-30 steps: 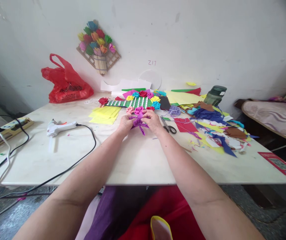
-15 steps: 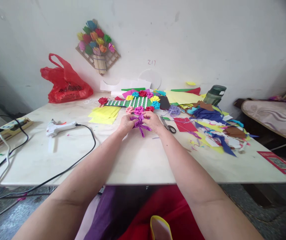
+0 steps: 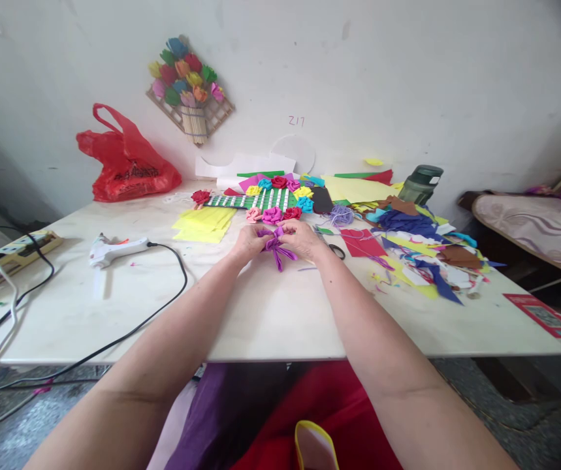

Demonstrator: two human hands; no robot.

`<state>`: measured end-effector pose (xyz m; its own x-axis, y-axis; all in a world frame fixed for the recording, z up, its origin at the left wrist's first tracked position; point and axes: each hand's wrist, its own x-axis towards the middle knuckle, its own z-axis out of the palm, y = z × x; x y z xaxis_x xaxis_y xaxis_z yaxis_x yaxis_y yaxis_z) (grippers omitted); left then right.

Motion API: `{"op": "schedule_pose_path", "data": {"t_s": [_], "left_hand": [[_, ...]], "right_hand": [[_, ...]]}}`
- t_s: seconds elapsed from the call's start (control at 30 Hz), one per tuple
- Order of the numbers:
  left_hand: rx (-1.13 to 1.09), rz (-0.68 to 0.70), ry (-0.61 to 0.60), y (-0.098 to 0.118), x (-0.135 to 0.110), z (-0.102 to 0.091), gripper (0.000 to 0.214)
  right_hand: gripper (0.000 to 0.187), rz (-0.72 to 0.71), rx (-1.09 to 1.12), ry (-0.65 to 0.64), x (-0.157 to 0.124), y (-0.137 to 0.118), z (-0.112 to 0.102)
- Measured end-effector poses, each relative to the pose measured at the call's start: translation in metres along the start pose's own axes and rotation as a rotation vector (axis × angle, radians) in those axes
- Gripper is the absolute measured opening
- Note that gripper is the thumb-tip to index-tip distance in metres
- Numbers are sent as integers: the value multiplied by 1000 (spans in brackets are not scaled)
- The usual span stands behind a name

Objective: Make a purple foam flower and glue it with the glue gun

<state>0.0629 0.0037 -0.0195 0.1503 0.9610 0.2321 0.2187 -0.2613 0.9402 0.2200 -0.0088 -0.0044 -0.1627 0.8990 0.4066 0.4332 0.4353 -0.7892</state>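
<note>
Between my two hands is a purple crepe-paper bow (image 3: 275, 244), its tails hanging toward me over the white table. My left hand (image 3: 251, 242) pinches the bow's left loop. On the other side, my right hand (image 3: 298, 237) grips the right loop, its fingers partly hidden. Just beyond lies a green guitar-shaped craft (image 3: 280, 200) with white strips and coloured paper roses around its edge. A magenta paper rose (image 3: 272, 215) sits right behind the bow. Scissors (image 3: 337, 251) lie beside my right hand, partly covered by it.
A hot glue gun (image 3: 118, 250) with a black cord rests at left, near a power strip (image 3: 20, 258). Yellow paper sheets (image 3: 204, 224) lie behind my left hand. Paper scraps (image 3: 422, 241) pile up at right, before a green bottle (image 3: 420, 185). A red bag (image 3: 130, 160) stands at back left.
The purple bow has spread a little, with its tails swung slightly right and wider apart. My right hand has shifted slightly right and covers more of the scissors. Both hands keep their hold.
</note>
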Motion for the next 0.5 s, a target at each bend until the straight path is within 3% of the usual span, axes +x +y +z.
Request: {"op": "schedule_pose_path", "data": {"t_s": [0.23,0.37,0.5], "left_hand": [[-7,2,-13,2,-3,0,18],[-15,-2,-5,4,-3,0,21],[-4,-5,-21,4,-4,-1,22]], "right_hand": [[4,33,46,42,-1,1,2],[6,145,121,33,0,-1,5],[17,189,133,45,0,-4,7]]}}
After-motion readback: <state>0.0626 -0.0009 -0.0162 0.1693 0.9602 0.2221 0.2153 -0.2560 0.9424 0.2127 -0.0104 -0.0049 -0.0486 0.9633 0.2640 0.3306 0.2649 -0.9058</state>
